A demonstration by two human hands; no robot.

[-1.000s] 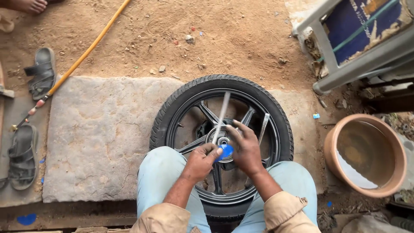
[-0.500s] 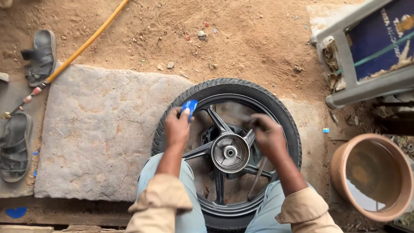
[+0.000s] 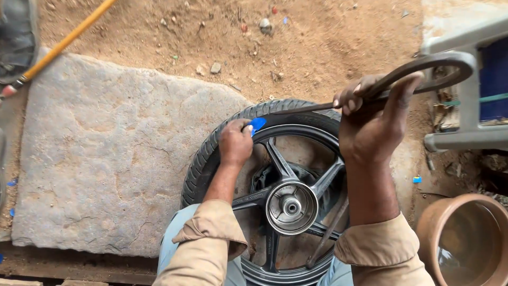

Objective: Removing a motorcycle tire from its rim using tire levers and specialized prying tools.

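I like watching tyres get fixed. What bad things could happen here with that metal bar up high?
The right hand holds the curved metal bar raised over the wheel; it might slip and hit the left hand, which presses a blue piece at the tyre's edge. It could also scratch the rim.

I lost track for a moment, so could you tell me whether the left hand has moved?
Yes. The left hand went from the hub outward to the far rim.

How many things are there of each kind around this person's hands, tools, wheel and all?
Motorcycle wheel with tyre: 1
Metal tyre levers: 2, one raised in the right hand, one lying through the spokes
Small blue piece, pinched in the left hand at the tyre edge: 1
Flat stone slab: 1
Clay basin: 1
Yellow hose: 1
Total: 7
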